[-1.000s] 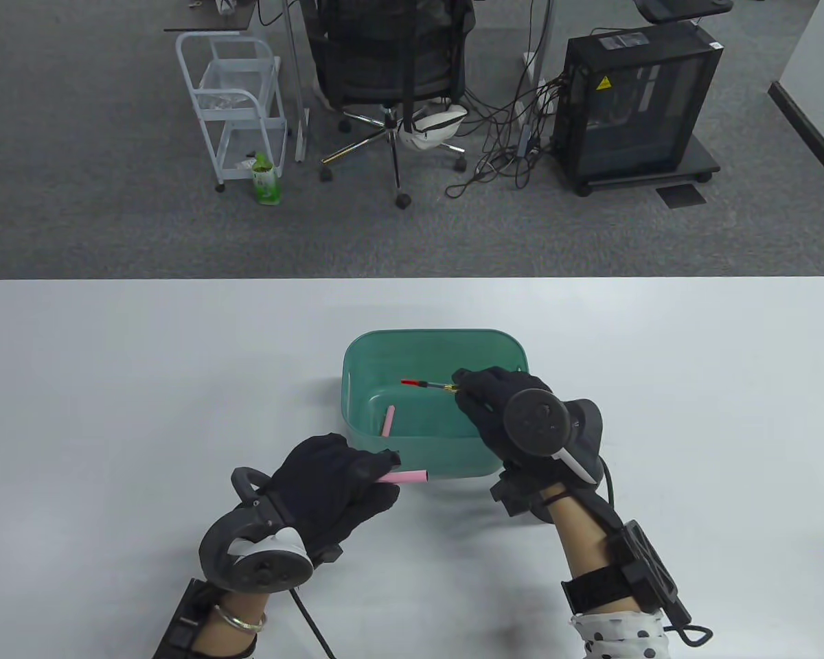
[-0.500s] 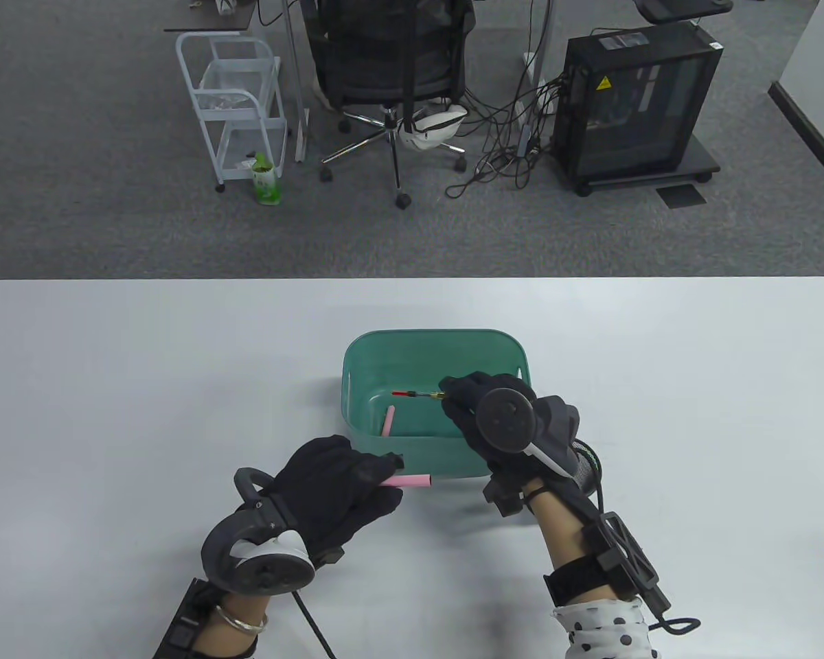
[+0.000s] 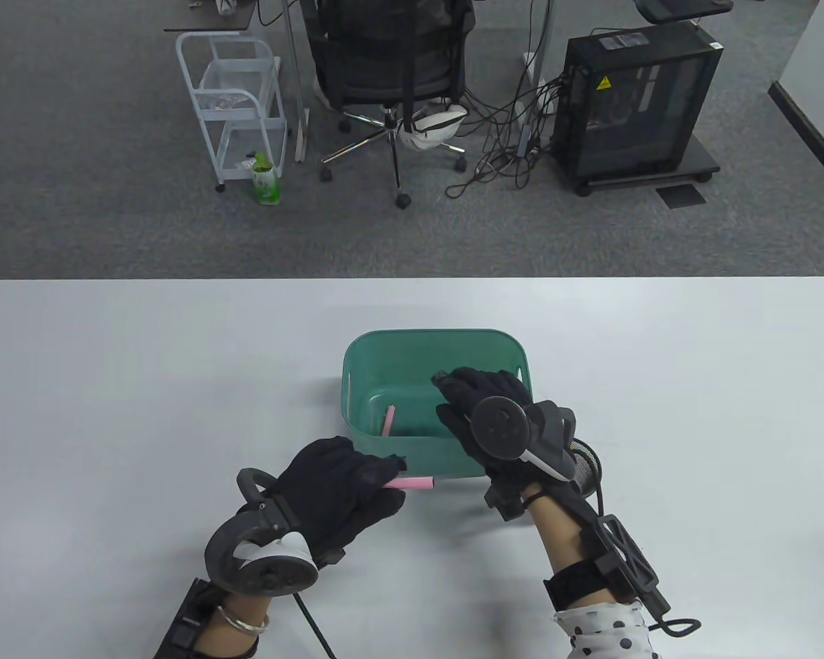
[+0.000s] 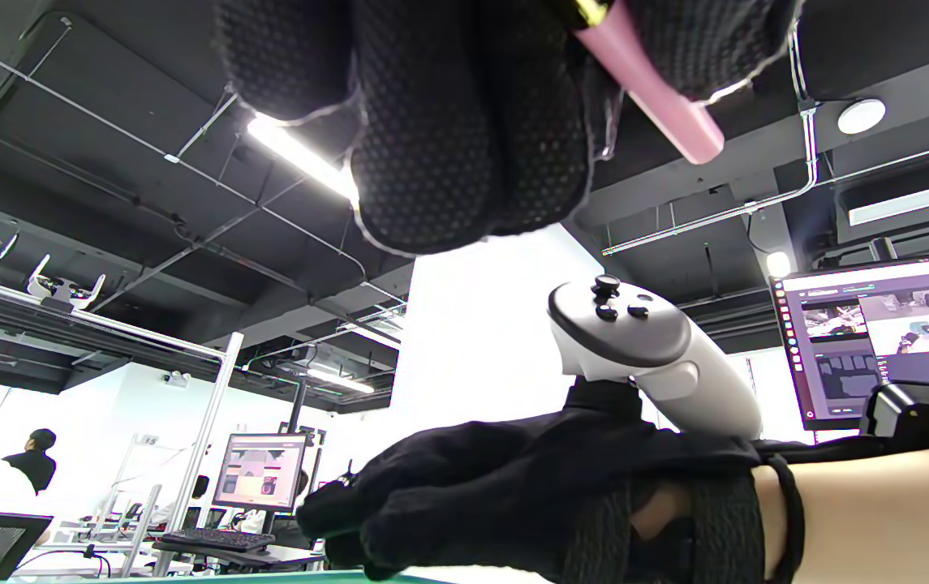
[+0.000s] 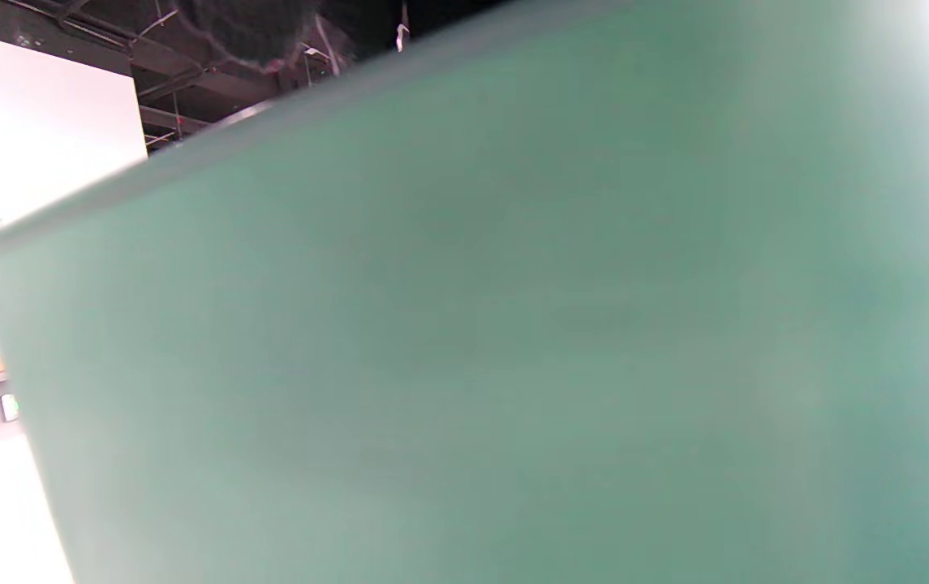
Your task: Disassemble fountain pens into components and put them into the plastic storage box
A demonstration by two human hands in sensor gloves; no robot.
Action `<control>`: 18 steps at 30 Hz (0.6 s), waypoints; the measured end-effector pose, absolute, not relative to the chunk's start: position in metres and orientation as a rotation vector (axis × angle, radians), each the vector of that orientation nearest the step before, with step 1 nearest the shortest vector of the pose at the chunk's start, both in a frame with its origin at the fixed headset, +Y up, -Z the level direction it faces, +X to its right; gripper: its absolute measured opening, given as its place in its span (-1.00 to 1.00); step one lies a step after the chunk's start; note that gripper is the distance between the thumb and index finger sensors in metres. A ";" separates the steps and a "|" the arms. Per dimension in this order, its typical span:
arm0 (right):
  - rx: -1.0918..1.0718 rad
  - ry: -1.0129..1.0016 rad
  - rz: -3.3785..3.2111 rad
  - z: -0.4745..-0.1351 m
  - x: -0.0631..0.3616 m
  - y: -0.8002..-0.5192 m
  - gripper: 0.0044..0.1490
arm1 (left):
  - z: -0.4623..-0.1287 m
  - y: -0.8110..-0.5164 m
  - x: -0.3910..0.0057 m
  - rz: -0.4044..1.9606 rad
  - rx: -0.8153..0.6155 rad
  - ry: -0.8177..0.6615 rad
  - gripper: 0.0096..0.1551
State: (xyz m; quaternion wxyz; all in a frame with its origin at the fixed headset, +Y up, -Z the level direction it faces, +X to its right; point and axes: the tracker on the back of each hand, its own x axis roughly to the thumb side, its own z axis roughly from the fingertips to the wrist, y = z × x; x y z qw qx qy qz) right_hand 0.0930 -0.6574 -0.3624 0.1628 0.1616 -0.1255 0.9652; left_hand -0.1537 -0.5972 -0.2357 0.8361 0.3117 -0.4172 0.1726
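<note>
The right hand (image 3: 484, 412) covered whatever its fingers held inside the green box (image 3: 364, 357); the box wall (image 5: 513, 341) blurred across the right wrist view.

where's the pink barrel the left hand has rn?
Table view: the pink barrel sticks out of the left hand, just outside the near wall of the green box, over the table, not in it.
</note>
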 end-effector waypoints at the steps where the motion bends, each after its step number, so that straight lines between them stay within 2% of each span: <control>1: 0.466 -0.361 2.756 -0.362 0.093 -0.657 -0.30 | -0.236 -0.597 -0.154 0.365 0.660 -0.883 -0.46; 10: 0.542 -0.358 2.804 -0.346 0.095 -0.656 -0.21 | -0.236 -0.597 -0.153 0.360 0.655 -0.881 -0.46; 18: 0.646 -0.398 2.814 -0.319 0.101 -0.655 -0.19 | -0.236 -0.598 -0.152 0.355 0.652 -0.885 -0.46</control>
